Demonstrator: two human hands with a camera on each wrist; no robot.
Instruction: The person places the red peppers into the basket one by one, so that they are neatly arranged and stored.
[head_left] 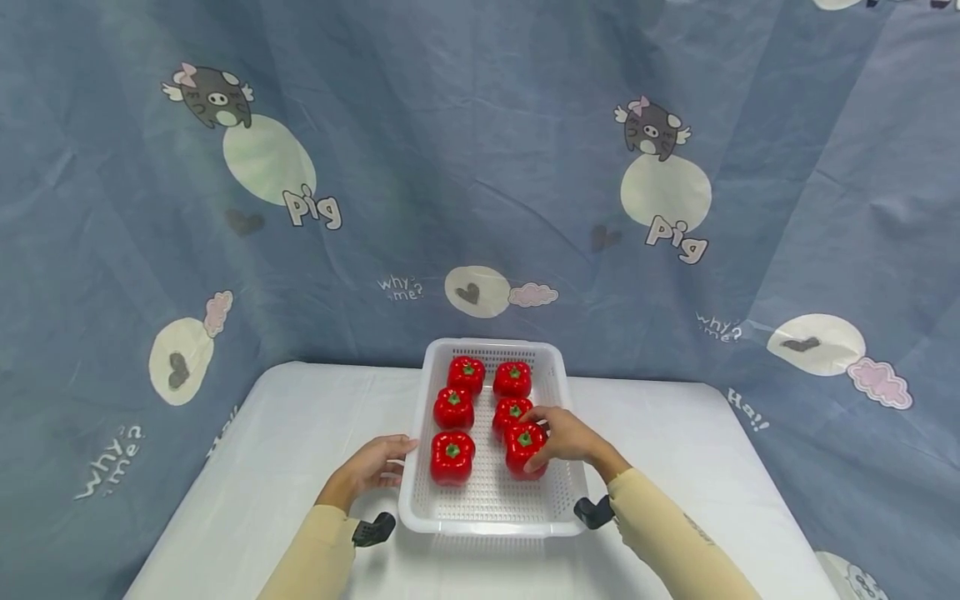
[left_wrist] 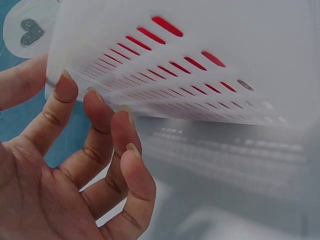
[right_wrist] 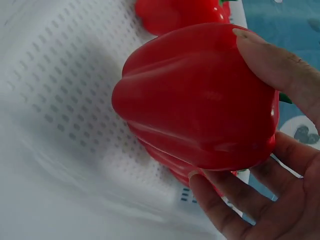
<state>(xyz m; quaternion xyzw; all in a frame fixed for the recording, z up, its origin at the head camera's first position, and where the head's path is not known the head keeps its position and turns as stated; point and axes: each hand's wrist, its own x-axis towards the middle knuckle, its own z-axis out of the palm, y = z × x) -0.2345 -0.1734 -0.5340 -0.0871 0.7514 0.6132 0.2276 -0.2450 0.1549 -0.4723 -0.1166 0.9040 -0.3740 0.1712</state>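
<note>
My right hand [head_left: 562,435] grips a red bell pepper [head_left: 525,450] with a green stem at the front right of a white plastic basket [head_left: 495,528]. The right wrist view shows the thumb [right_wrist: 280,67] on one side of this bell pepper and the fingers on the other, with basket mesh behind it. My left hand [head_left: 378,462] holds the basket's left rim. In the left wrist view its thumb [left_wrist: 22,85] goes over the edge and the curled fingers lie along the slotted outer wall.
Several other red bell peppers stand in the basket, among them one at the front left [head_left: 452,458] and one at the back right [head_left: 512,380]. The basket stands on a white-covered table [head_left: 660,433]. Blue patterned cloth [head_left: 510,217] hangs behind and around it.
</note>
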